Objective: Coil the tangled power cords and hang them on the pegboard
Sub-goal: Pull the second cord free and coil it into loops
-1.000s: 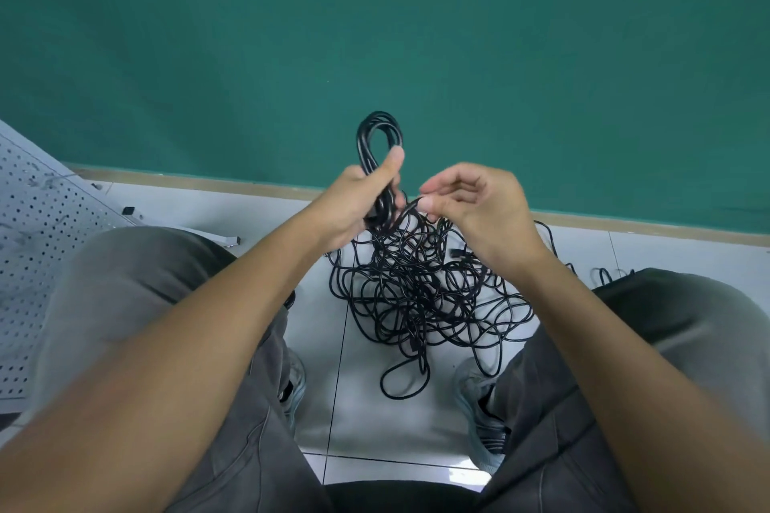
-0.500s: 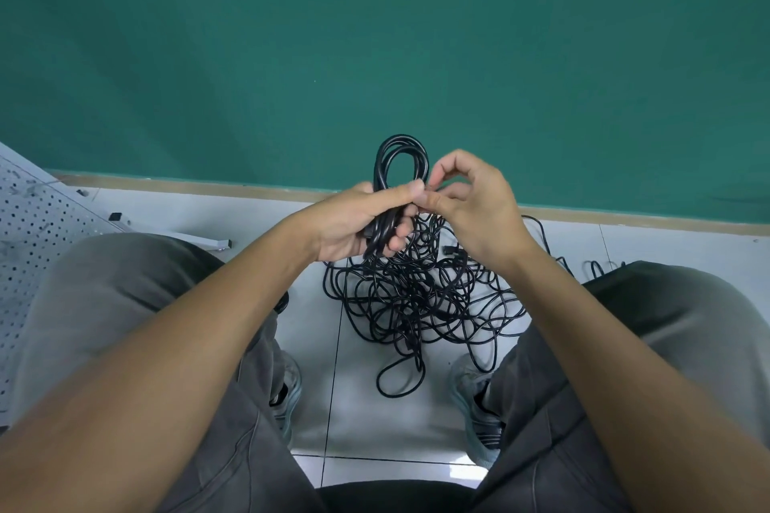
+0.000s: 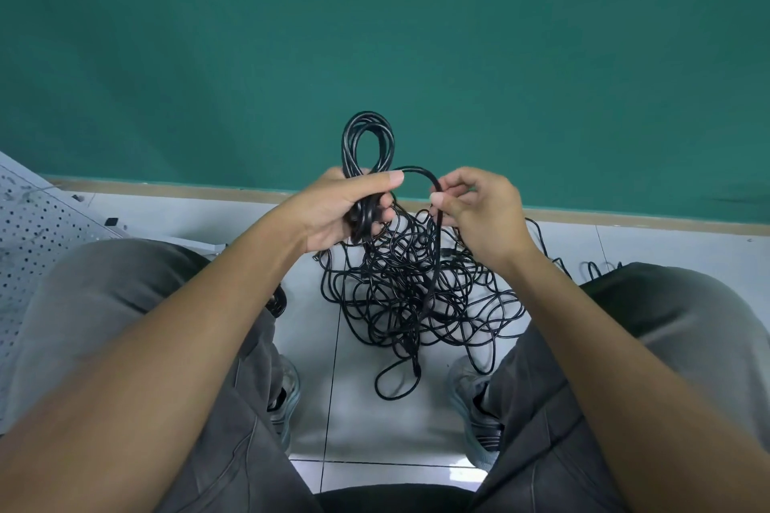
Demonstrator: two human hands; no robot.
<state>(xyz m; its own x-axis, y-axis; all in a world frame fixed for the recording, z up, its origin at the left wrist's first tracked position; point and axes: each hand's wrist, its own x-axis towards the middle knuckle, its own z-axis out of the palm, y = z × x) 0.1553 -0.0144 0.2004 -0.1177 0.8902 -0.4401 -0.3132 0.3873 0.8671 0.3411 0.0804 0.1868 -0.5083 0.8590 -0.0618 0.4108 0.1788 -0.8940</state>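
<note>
My left hand (image 3: 337, 208) grips a bundle of black cord loops (image 3: 367, 142) that stand up above its fist. From that fist one strand arches over to my right hand (image 3: 479, 208), which pinches it between thumb and fingers. Below my right hand the strand drops into a big tangle of black power cords (image 3: 416, 292) lying on the white tiled floor between my knees. A single loop (image 3: 396, 381) trails out of the tangle toward me. The white pegboard (image 3: 29, 246) lies at the far left, partly behind my left knee.
A teal wall (image 3: 375, 33) with a tan skirting strip rises just beyond the cords. My grey trouser legs and shoes (image 3: 287, 387) flank the tangle. Small dark bits (image 3: 110, 221) and a white strip lie on the floor near the pegboard. More cord loops (image 3: 596, 269) show by my right knee.
My hands have drawn apart: the right hand moved right, pulling a fresh arch of cord out from the left fist. The left hand still holds the loop bundle.
</note>
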